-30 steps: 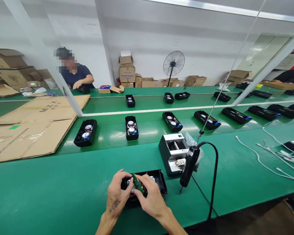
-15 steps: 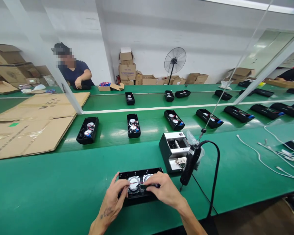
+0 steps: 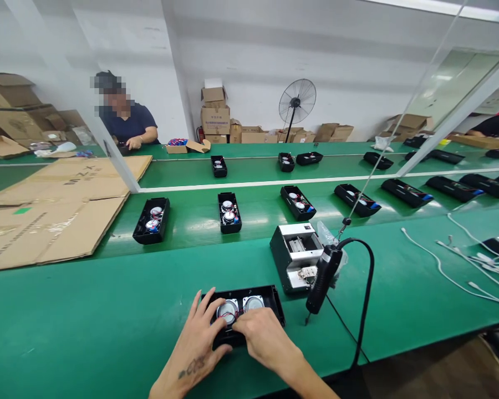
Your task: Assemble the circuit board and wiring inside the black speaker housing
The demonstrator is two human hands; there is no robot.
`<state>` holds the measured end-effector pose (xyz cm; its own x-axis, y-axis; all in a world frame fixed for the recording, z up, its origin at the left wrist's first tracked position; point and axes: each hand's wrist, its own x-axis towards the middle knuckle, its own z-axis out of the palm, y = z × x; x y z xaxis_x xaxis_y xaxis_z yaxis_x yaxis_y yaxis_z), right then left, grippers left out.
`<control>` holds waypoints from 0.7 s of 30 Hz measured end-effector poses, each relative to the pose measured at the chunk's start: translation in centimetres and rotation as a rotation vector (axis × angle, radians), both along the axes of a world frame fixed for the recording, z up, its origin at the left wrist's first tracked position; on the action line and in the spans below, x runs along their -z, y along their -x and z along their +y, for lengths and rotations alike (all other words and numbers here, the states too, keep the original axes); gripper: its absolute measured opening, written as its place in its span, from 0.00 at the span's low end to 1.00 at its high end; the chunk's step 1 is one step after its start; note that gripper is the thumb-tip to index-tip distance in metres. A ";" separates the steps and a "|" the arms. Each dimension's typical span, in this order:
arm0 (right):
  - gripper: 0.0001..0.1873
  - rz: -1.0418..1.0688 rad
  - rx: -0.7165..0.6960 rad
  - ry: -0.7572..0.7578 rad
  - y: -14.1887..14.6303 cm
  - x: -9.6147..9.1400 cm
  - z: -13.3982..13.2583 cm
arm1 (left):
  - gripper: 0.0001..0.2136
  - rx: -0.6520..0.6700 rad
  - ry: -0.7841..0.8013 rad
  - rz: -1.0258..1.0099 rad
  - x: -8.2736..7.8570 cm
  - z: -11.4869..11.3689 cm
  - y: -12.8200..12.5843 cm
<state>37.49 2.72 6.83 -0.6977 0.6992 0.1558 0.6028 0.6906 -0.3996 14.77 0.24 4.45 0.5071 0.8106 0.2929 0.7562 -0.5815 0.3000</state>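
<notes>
A black speaker housing [image 3: 270,296] with two round silver drivers lies on the green bench in front of me. My left hand [image 3: 199,338] rests on its left end, fingers spread and flat over the case. My right hand [image 3: 263,338] lies over the lower middle of the housing with its fingers curled down inside; what they press is hidden. A hanging black electric screwdriver [image 3: 321,277] dangles just right of the housing.
A white and black screw dispenser box [image 3: 295,255] stands behind the housing. More open speaker housings [image 3: 229,212] ride the green conveyor beyond. Flattened cardboard [image 3: 54,210] lies at left, white cables [image 3: 461,266] at right. Another person [image 3: 127,124] sits at the far side.
The green circuit board held up between my hands a second ago has gone down into the housing. My left hand has flattened out, and my right hand has moved over the case's middle.
</notes>
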 end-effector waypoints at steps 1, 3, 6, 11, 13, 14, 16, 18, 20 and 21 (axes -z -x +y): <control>0.19 0.006 -0.003 0.015 -0.1 0.0 0.0 | 0.18 0.003 -0.007 0.023 0.4 0.1 0.0; 0.20 0.034 -0.014 0.050 -0.3 -0.1 0.0 | 0.18 0.015 -0.011 0.053 1.1 0.4 0.1; 0.18 0.084 -0.028 0.084 -0.4 -0.2 -0.2 | 0.17 0.039 0.000 0.060 1.5 0.7 0.2; 0.14 0.087 0.027 0.110 -0.2 0.1 -0.8 | 0.15 0.044 -0.016 0.069 2.2 0.3 0.0; 0.17 0.067 0.036 0.145 0.0 0.4 -0.8 | 0.17 0.059 -0.075 0.095 3.4 0.3 0.2; 0.17 0.044 0.038 0.167 0.2 0.5 -0.7 | 0.17 0.067 -0.117 0.106 4.2 0.4 0.3; 0.16 -0.021 0.030 0.212 0.4 0.7 -0.5 | 0.14 0.090 -0.185 0.107 5.9 1.0 0.7; 0.15 -0.083 0.015 0.245 0.7 0.6 -0.2 | 0.13 0.120 -0.180 0.100 6.8 2.1 1.0; 0.17 -0.121 0.002 0.257 1.0 0.1 0.2 | 0.14 0.153 -0.064 0.111 6.3 3.4 1.0; 0.18 -0.139 0.003 0.255 1.2 -0.3 0.4 | 0.15 0.163 0.032 0.119 5.3 4.0 0.9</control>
